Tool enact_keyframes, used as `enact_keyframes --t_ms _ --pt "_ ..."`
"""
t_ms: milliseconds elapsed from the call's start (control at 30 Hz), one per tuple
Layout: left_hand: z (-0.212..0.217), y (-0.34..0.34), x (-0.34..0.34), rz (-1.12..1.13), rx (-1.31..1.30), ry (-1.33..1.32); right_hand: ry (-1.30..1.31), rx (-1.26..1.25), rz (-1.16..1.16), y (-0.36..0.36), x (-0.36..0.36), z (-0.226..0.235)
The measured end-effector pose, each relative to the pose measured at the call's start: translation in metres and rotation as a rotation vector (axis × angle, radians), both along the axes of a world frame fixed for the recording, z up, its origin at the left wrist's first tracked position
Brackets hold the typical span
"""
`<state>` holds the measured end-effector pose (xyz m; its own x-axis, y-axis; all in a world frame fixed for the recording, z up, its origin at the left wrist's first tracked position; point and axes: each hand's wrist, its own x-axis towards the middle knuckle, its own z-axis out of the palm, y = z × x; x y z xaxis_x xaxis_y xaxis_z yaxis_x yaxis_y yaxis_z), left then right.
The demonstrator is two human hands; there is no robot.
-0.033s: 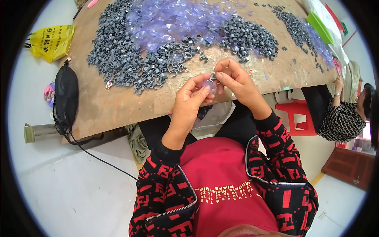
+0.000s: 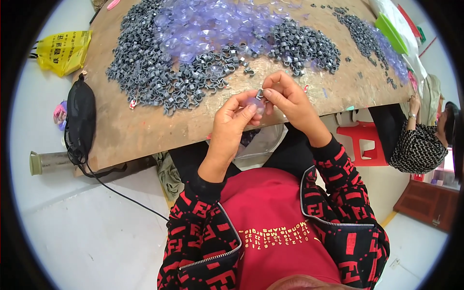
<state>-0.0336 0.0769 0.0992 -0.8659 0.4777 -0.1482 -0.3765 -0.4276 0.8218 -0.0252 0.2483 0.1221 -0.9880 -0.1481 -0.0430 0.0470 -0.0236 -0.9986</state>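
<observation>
Just above the table's near edge, my left hand (image 2: 234, 116) pinches a translucent violet suction cup (image 2: 255, 103) between thumb and fingers. My right hand (image 2: 291, 100) closes its thumb and forefinger on a small grey plastic clip (image 2: 260, 94). The clip meets the top of the suction cup; whether it is fully seated there cannot be made out. Beyond my hands lies a large heap of grey clips (image 2: 179, 82), with loose violet suction cups (image 2: 212, 26) piled behind. A smaller mound of grey clips (image 2: 304, 48) sits farther right.
The brown table (image 2: 140, 140) ends just before my lap, where a transparent container (image 2: 263, 145) is partly visible. A black mesh bag (image 2: 81, 113) and a yellow bag (image 2: 65, 50) hang at the left edge. At right are a red stool (image 2: 360, 140), another person (image 2: 418, 152) and a green tray (image 2: 391, 33).
</observation>
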Motion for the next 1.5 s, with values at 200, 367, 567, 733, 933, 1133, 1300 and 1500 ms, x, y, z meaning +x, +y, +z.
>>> enact_keyframes --t_ms 200,367,567,733,933,1133,1300,1500 --pt "-0.008 0.005 -0.002 0.048 0.224 -0.152 0.396 0.506 -0.191 -0.012 0.003 -0.002" --pt "-0.013 -0.001 -0.004 -0.005 0.243 -0.192 0.513 0.717 -0.176 -0.01 0.005 0.003" --pt "-0.016 0.0 -0.006 -0.034 0.361 -0.247 0.634 0.64 -0.102 -0.01 0.004 0.005" --pt "-0.022 -0.002 -0.006 -0.064 0.479 -0.31 0.294 0.408 -0.032 -0.009 0.005 0.005" --pt "-0.023 -0.003 -0.006 -0.054 0.509 -0.394 0.169 -0.111 -0.221 -0.005 0.011 0.009" --pt "-0.02 0.001 -0.003 -0.024 0.454 -0.325 0.076 -0.14 -0.06 -0.005 0.021 0.004" --pt "-0.01 0.005 0.0 0.039 0.284 -0.141 0.105 -0.088 -0.091 -0.013 0.023 0.0" --pt "-0.003 0.006 0.0 0.166 -0.102 0.341 0.194 0.057 -0.117 -0.013 0.018 0.0"
